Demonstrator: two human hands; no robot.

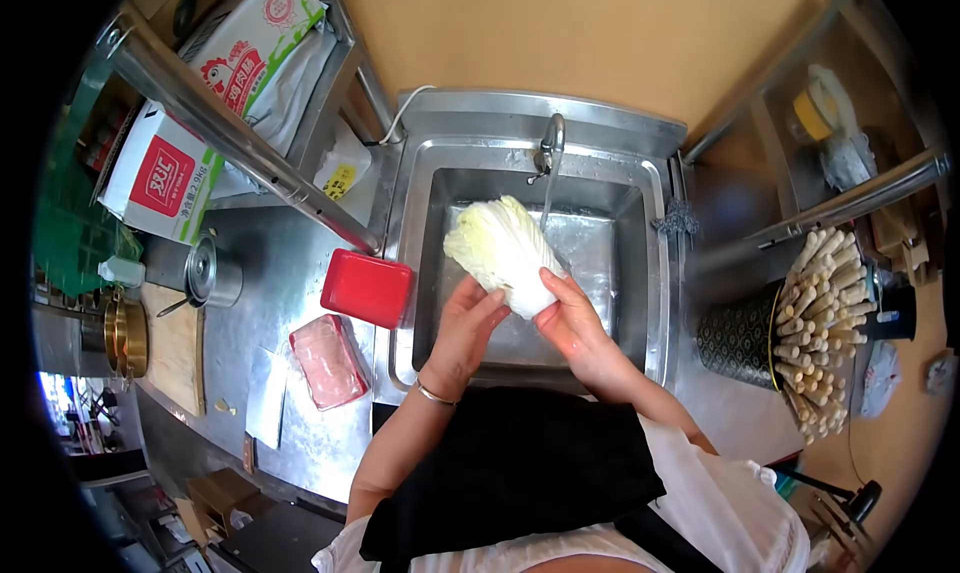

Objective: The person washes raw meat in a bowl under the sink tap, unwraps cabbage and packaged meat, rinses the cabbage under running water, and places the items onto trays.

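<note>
We have a big metal table (265,238) to the left of the sink (628,218). The sink is deep and shiny, and we can see wet spots on it. To the right of the sink we see a dark bin (738,338) packed with long, pale sticks (822,318). A white box (160,178) with a red label sits far to the left of the sink, and a wooden board (175,348) lies farther down on that same side.

Our cabbage (505,253) is up over the sink, tilted, with its leafy end pointing away from us and to the left. Our left hand (468,325) and our right hand (572,318) both have hold of its thick end. Each one is curled partway closed around it. Our right thumb presses on top, and our left thumb is at the near edge. We cannot see all the fingers under it.

Just left of the sink is a red tray (367,288), with a pack of meat (328,363) near it. A tin pot (213,273) and a wide knife (265,398) are farther left of the sink. The tap (553,143) at the back of the sink lets down a thin line of water.
</note>
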